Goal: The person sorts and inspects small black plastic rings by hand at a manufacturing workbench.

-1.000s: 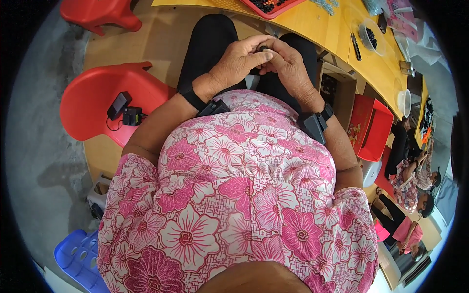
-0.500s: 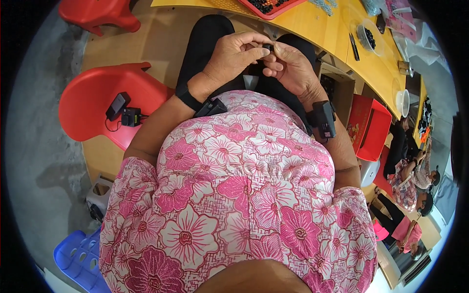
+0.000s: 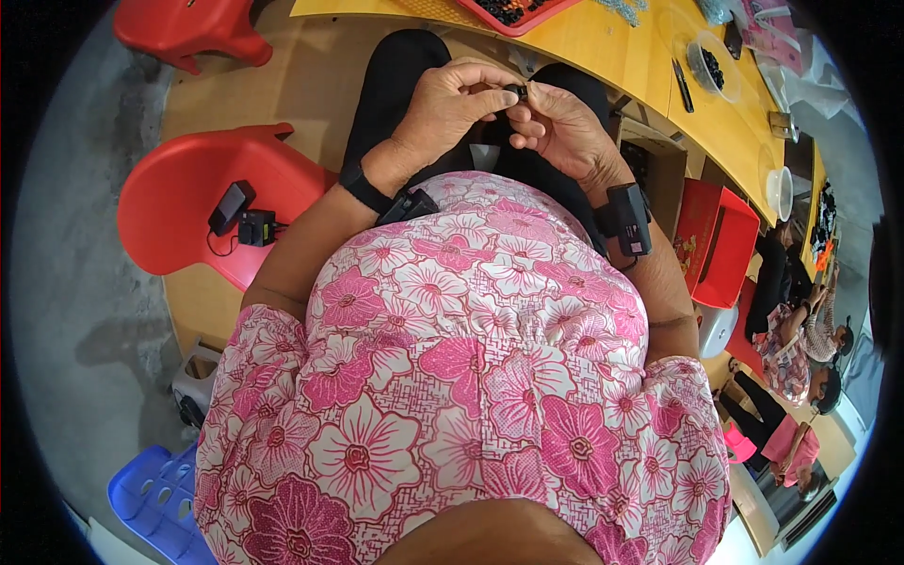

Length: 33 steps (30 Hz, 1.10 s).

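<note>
My left hand (image 3: pixel 447 113) and my right hand (image 3: pixel 562 127) meet above my lap, over my black trousers (image 3: pixel 400 80). Between the fingertips of both hands sits a small black part (image 3: pixel 516 92), pinched from each side. Its shape is too small to make out. A black band with a small device is strapped on each wrist: one on the left wrist (image 3: pixel 386 198) and one on the right wrist (image 3: pixel 629 218). My pink flowered shirt fills the lower half of the view.
A yellow table (image 3: pixel 612 56) curves along the top right, bearing a red tray of dark parts (image 3: pixel 513 11), a round bowl (image 3: pixel 706 61) and a white cup (image 3: pixel 780 193). A red stool with a phone and charger (image 3: pixel 235 212) stands left. A red box (image 3: pixel 716 245) lies right. Other people sit at far right.
Both hands have lifted slightly away from my body and shifted a little, still working the small black part between the fingertips.
</note>
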Each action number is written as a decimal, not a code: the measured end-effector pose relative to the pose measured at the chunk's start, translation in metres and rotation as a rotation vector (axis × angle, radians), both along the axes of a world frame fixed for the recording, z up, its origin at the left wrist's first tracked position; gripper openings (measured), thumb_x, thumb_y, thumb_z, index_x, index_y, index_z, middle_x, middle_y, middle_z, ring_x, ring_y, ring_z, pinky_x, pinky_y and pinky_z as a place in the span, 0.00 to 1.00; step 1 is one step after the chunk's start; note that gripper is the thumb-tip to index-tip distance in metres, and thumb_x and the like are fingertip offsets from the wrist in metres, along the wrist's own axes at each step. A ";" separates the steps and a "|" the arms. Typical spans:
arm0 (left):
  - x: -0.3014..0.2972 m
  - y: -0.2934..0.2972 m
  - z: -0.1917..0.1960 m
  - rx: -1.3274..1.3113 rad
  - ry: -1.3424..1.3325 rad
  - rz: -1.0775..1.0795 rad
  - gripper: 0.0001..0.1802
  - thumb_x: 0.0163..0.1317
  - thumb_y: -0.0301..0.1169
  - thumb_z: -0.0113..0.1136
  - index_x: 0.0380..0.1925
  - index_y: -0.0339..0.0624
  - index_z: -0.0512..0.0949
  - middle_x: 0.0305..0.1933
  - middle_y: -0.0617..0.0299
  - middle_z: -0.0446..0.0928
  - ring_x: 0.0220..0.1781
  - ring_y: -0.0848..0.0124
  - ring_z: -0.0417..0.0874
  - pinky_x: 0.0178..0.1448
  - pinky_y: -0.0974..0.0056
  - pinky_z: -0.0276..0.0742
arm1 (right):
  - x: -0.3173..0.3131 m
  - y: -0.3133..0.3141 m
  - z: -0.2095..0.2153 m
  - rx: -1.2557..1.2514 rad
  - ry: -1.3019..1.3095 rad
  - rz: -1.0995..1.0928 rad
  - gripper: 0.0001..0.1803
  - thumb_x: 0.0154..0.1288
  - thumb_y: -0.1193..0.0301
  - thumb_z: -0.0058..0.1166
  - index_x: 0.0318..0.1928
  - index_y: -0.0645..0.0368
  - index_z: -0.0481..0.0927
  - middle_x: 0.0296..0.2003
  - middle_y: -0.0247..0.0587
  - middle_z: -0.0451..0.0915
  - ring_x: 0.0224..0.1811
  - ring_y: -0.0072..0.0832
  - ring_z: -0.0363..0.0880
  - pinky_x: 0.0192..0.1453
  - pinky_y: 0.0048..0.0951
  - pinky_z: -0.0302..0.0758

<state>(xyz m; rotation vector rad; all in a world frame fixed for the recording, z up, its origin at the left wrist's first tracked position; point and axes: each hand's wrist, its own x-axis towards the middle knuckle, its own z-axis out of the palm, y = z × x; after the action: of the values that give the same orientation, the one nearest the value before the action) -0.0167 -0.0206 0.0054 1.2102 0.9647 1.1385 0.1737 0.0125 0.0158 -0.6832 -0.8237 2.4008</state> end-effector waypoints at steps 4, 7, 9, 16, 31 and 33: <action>0.001 0.003 -0.004 0.125 0.033 0.072 0.10 0.58 0.29 0.63 0.39 0.37 0.82 0.38 0.62 0.77 0.35 0.77 0.80 0.39 0.74 0.78 | -0.001 0.002 0.001 0.041 -0.060 -0.022 0.16 0.69 0.61 0.49 0.42 0.62 0.77 0.29 0.31 0.76 0.31 0.18 0.76 0.40 0.24 0.80; 0.000 0.001 0.002 0.095 0.028 0.080 0.10 0.58 0.28 0.64 0.38 0.35 0.82 0.37 0.62 0.76 0.36 0.77 0.80 0.40 0.74 0.77 | -0.001 0.003 0.000 0.050 -0.104 -0.032 0.16 0.69 0.60 0.49 0.41 0.61 0.78 0.30 0.31 0.77 0.32 0.19 0.78 0.40 0.24 0.80; 0.000 0.001 0.004 0.078 0.002 0.056 0.09 0.57 0.27 0.64 0.37 0.35 0.82 0.37 0.62 0.76 0.36 0.76 0.80 0.41 0.74 0.77 | 0.000 0.003 0.000 0.040 -0.111 -0.032 0.16 0.69 0.60 0.50 0.41 0.61 0.78 0.30 0.32 0.78 0.32 0.19 0.78 0.40 0.24 0.81; -0.003 0.003 -0.003 0.147 0.118 0.065 0.10 0.56 0.29 0.64 0.37 0.37 0.83 0.36 0.63 0.76 0.36 0.76 0.80 0.42 0.73 0.76 | 0.005 0.007 0.003 0.017 -0.176 0.016 0.16 0.68 0.61 0.51 0.44 0.62 0.77 0.33 0.36 0.79 0.30 0.19 0.77 0.38 0.25 0.81; -0.006 0.005 -0.004 0.241 0.237 0.126 0.09 0.55 0.27 0.65 0.37 0.39 0.83 0.33 0.66 0.75 0.34 0.79 0.74 0.39 0.74 0.72 | -0.003 0.006 0.007 -0.054 -0.186 -0.010 0.17 0.68 0.60 0.50 0.44 0.63 0.77 0.33 0.36 0.80 0.28 0.18 0.75 0.35 0.24 0.80; -0.007 0.004 -0.007 0.256 0.240 0.119 0.09 0.55 0.27 0.65 0.36 0.38 0.83 0.34 0.66 0.75 0.35 0.79 0.75 0.40 0.74 0.72 | -0.004 0.004 0.008 -0.059 -0.191 -0.005 0.17 0.68 0.60 0.50 0.44 0.63 0.77 0.33 0.36 0.80 0.28 0.18 0.75 0.35 0.24 0.80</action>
<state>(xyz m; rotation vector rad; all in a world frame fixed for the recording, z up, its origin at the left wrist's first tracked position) -0.0237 -0.0162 -0.0016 1.5388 1.1064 1.2583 0.1695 0.0164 0.0235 -0.9484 -0.8284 2.3893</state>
